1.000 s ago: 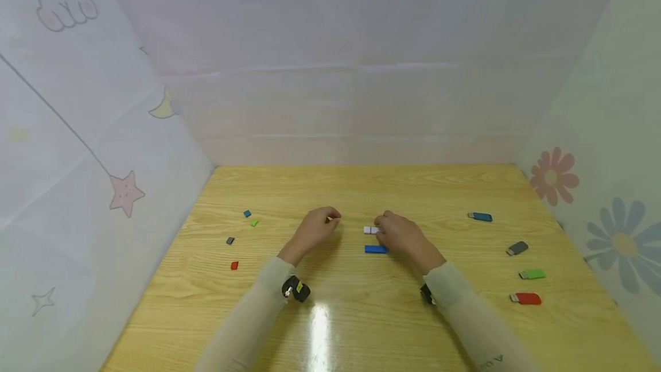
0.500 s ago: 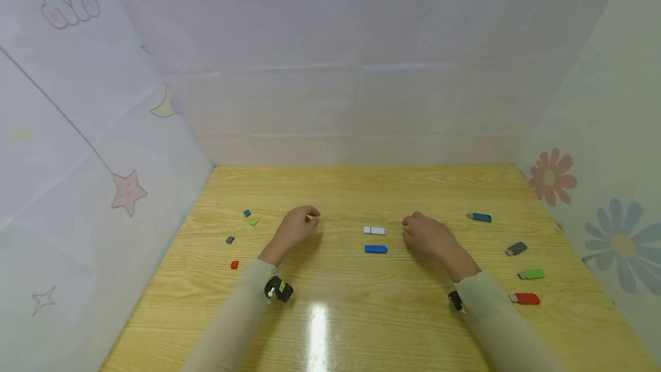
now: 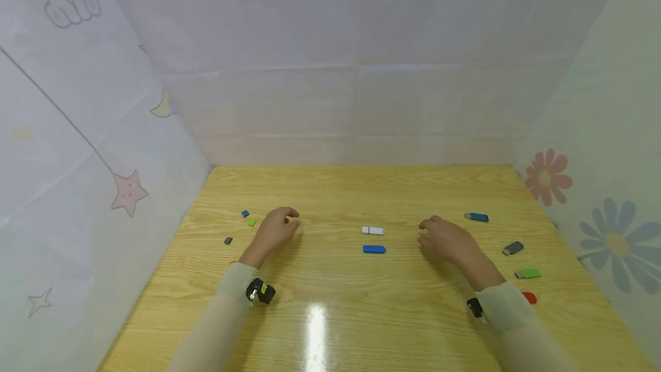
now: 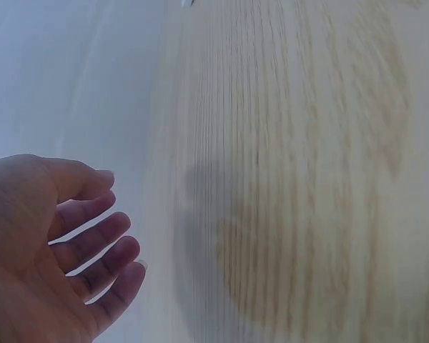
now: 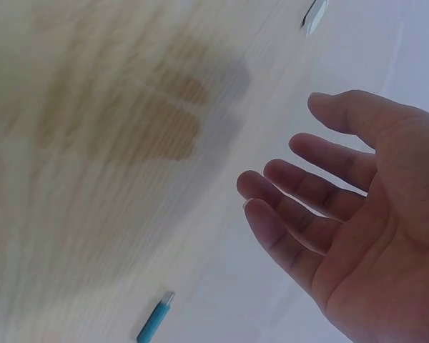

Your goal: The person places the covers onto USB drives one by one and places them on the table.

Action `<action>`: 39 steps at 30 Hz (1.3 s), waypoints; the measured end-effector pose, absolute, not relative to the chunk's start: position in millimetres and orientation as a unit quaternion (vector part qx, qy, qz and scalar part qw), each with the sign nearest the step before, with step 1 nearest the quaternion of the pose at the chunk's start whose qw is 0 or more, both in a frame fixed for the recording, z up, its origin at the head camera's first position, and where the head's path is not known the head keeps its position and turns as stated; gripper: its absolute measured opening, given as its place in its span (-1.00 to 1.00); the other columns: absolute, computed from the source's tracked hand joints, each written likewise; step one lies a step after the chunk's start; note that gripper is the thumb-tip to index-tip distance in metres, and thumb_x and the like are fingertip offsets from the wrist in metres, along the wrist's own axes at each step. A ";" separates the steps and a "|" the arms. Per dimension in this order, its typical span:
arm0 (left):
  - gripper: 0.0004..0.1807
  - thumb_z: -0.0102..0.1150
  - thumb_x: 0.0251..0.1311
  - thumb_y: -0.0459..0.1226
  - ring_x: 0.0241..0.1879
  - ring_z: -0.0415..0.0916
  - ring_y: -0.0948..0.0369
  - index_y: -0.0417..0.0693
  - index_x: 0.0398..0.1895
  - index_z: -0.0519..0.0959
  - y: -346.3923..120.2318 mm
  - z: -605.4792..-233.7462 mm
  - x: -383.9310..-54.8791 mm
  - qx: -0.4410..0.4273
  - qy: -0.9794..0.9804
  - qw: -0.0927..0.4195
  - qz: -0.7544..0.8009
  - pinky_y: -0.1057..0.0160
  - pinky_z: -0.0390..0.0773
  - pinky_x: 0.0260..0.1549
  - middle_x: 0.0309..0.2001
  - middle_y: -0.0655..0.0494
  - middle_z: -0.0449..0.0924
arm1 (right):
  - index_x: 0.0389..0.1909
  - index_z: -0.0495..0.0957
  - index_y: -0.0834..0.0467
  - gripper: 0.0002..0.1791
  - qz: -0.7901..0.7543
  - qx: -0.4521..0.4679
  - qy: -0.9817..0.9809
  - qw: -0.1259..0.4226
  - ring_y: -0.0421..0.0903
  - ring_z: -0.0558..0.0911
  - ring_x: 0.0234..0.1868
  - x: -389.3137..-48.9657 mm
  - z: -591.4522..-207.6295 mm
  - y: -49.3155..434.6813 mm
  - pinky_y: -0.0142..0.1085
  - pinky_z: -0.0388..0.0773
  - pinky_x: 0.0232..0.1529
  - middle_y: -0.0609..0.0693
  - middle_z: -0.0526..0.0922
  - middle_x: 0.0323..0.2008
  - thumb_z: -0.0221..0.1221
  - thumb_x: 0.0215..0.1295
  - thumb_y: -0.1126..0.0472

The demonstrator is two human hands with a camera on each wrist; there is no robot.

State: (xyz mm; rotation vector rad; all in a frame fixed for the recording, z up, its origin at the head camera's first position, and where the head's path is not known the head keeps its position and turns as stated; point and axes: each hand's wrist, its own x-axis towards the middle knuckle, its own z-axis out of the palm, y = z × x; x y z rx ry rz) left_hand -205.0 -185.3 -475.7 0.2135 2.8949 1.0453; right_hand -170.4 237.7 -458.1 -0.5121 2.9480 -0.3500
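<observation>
My left hand [image 3: 273, 228] hovers over the left part of the table with relaxed, slightly bent fingers and nothing in them. In the left wrist view its fingers [image 4: 100, 239] stand loosely apart. Over on the right, my right hand [image 3: 448, 241] hangs with loose fingers [image 5: 300, 207] and holds nothing. Between the hands lie a white USB stick [image 3: 373, 231] and, just nearer to me, a blue USB stick [image 3: 374, 249], both with no metal plug showing. Small caps lie by my left hand: blue [image 3: 245, 213], lime green [image 3: 252, 223] and grey [image 3: 228, 240]. A red cap is mostly hidden by the left wrist.
Right of my right hand lie uncapped USB sticks: a teal one [image 3: 477, 217], a grey one [image 3: 513, 248], a green one [image 3: 528, 274] and a red one [image 3: 530, 297] partly behind the sleeve. Patterned sheets surround the wooden table [image 3: 330, 314] on three sides.
My right hand has let go of the white USB stick and moved right. My left hand has drawn back to the left, its wrist now covering most of the red cap.
</observation>
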 end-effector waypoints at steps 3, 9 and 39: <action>-0.66 0.17 0.44 -0.21 0.17 0.53 -0.09 -0.16 0.18 0.60 -193.1 -474.3 -204.4 0.063 0.940 0.029 0.335 -0.10 0.57 0.08 0.21 -0.09 0.57 | 0.13 0.56 0.34 -0.60 -0.121 -0.168 0.976 0.066 0.22 0.65 0.00 -167.4 -457.3 244.7 0.09 0.62 -0.02 0.28 0.59 0.06 0.18 0.44 0.14; -0.65 0.16 0.45 -0.20 0.19 0.51 -0.12 -0.17 0.19 0.58 -211.5 -474.4 -205.1 0.050 0.945 0.029 0.321 -0.10 0.56 0.11 0.22 -0.12 0.56 | 0.14 0.55 0.35 -0.58 -0.124 -0.165 0.976 0.064 0.24 0.63 0.01 -161.3 -458.2 257.0 0.09 0.61 -0.03 0.31 0.59 0.06 0.19 0.44 0.12; -0.61 0.15 0.40 -0.24 0.26 0.36 -0.23 -0.29 0.19 0.55 -260.6 -477.5 -208.3 0.003 0.969 0.003 0.246 -0.20 0.47 0.15 0.21 -0.30 0.51 | 0.18 0.50 0.43 -0.48 -0.142 -0.093 0.982 0.079 0.46 0.51 0.08 -120.6 -453.8 349.5 0.28 0.51 -0.03 0.52 0.47 0.14 0.22 0.40 0.11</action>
